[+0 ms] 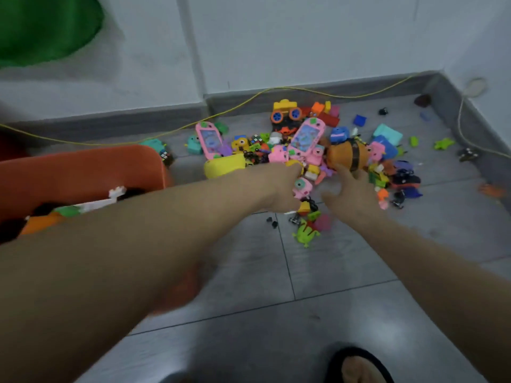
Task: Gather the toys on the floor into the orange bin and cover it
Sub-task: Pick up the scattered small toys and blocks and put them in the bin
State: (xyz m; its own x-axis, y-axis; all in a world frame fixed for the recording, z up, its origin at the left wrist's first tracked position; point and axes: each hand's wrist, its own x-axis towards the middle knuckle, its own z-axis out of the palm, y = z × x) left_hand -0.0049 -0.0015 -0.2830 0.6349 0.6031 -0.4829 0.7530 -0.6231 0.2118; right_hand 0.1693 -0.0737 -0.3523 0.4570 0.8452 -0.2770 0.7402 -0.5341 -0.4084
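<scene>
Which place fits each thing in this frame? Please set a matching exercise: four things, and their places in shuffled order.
Things:
1. orange bin
2. green frog toy
3. yellow toy truck
4. black slipper

Places:
A. bottom edge of the view
B. far side of the toy pile, near the wall
C. left of the pile, already holding some toys
D. near edge of the pile, below the two hands

Pairs: 1-C, 2-D, 3-B, 4-A
</scene>
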